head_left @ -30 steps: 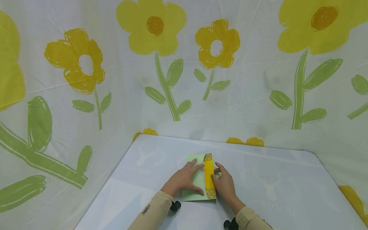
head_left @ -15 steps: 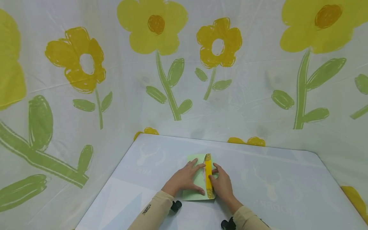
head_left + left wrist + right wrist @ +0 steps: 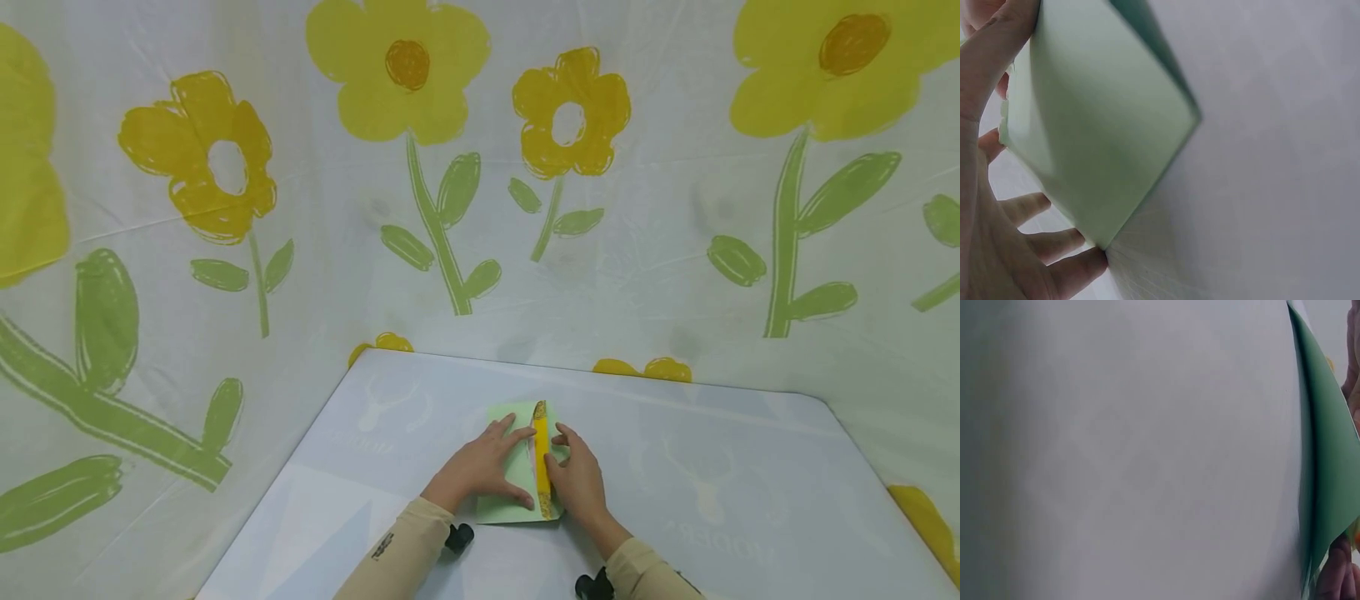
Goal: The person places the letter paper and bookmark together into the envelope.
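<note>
A light green folded paper card (image 3: pixel 501 510) lies on the table with a yellow strip (image 3: pixel 542 458) standing along its right part. The strip's two ends are dark-speckled. My left hand (image 3: pixel 480 467) rests on the card with its fingers spread; in the left wrist view fingertips (image 3: pixel 1079 269) touch the card's edge. At the right side, my right hand (image 3: pixel 581 479) has its thumb against the yellow strip and bent fingers by the card's right edge. The right wrist view catches the card's darker green face (image 3: pixel 1332 450) lifted off the table; how the right fingertips sit behind it is hidden.
The pale table (image 3: pixel 720 467) carries faint deer-head prints. A white cloth (image 3: pixel 645 300) with yellow flowers hangs behind and at the sides. Dark wrist cameras (image 3: pixel 459 537) sit close to the tabletop under both sleeves.
The yellow strip looks narrower as it tilts up, and more green shows to its right. My right hand has shifted slightly left with it; my left hand stays in place.
</note>
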### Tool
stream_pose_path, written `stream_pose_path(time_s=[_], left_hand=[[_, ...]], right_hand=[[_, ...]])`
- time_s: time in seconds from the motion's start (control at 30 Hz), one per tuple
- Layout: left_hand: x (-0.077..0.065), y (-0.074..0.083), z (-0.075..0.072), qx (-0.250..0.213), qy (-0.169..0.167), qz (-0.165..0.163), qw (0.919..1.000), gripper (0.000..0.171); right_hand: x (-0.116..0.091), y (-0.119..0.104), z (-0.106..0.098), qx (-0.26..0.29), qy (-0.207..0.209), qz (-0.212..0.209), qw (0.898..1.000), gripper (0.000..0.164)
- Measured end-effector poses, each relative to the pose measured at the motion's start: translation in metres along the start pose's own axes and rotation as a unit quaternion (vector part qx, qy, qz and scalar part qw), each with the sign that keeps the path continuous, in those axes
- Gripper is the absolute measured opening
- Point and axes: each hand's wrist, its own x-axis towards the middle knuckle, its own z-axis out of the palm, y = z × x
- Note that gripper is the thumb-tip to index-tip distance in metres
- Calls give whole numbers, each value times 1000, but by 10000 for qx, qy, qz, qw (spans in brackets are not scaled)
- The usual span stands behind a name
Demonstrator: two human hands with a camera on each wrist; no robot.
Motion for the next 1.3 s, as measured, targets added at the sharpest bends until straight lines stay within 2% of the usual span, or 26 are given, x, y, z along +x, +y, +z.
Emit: stream_pose_path(time_s=[0.2, 0.57, 1.3], left_hand=[[0, -1, 1, 16, -15, -13, 10000, 112], [2, -2, 2, 106, 9, 72, 9999, 113], [1, -7, 5, 47, 138, 225, 9996, 113]], right_hand=[[1, 0, 1, 110, -22, -10, 9999, 57], [3, -1, 7, 76, -153, -273, 9995, 55], [4, -3, 13, 67, -325, -316, 9990, 54]])
